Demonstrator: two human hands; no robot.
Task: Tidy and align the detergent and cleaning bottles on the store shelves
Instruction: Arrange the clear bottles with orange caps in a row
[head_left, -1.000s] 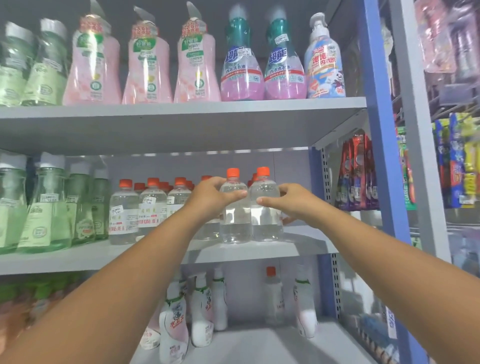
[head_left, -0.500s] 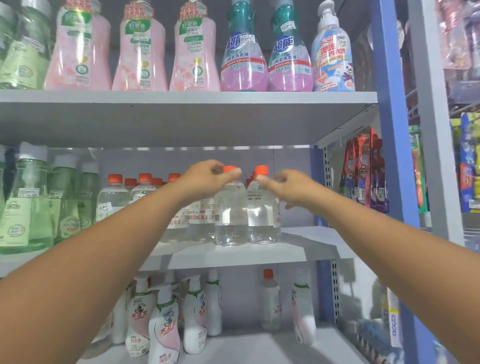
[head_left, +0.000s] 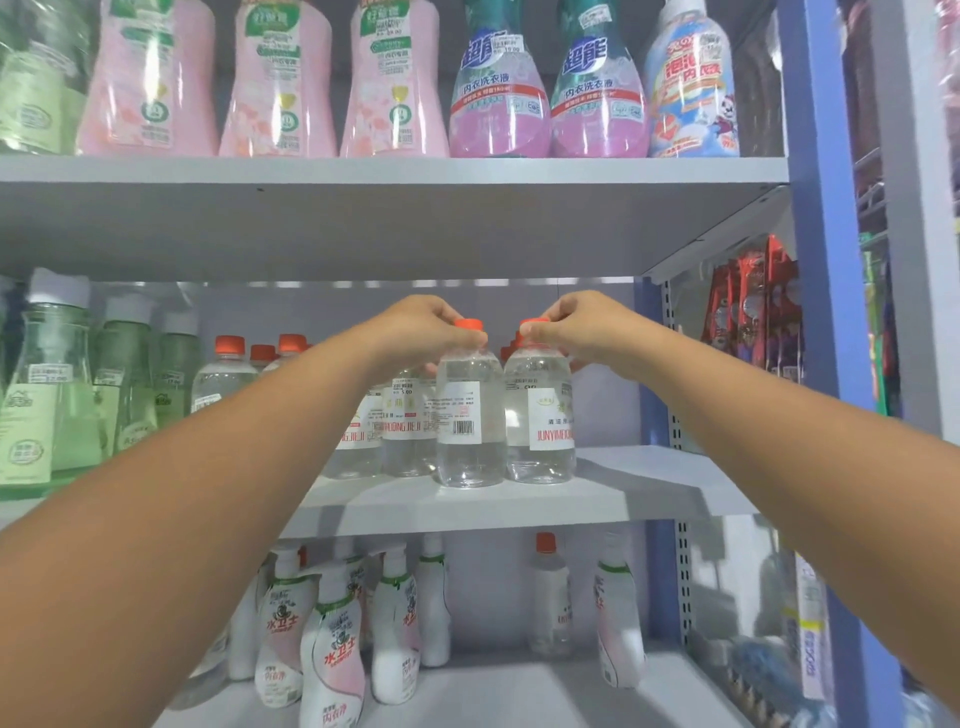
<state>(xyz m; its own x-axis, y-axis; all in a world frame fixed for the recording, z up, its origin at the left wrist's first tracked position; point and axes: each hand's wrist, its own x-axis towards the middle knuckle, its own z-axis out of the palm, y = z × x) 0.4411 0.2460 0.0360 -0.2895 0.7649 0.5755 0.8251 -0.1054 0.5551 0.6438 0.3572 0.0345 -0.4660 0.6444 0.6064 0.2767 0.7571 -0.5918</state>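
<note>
From the head camera, both your arms reach forward to the middle shelf (head_left: 649, 499). Your left hand (head_left: 421, 332) curls its fingers (head_left: 470, 340) around the orange cap of the left clear bottle (head_left: 470, 415). Your right hand (head_left: 587, 327) pinches the cap of the right clear bottle (head_left: 540, 415) the same way.

The two bottles stand upright, long axis vertical, touching side by side near the shelf's front edge, directly below your fingers. Each hand sits above its own bottle, so neither is nearer than the other. The left bottle shows a barcode toward you; the right one shows part of its red lettering, so turning at the caps looks like the likely next step.

Just left and slightly behind them stand more clear bottles (head_left: 405, 426) of the same kind, close enough to be knocked if the left one slides sideways. To the right the shelf is bare up to the blue upright (head_left: 826, 260).

Green bottles (head_left: 52, 395) stand far left on this shelf. Pink bottles (head_left: 280, 83) line the shelf above, and white bottles (head_left: 332, 649) crowd the shelf below, some leaning.
</note>
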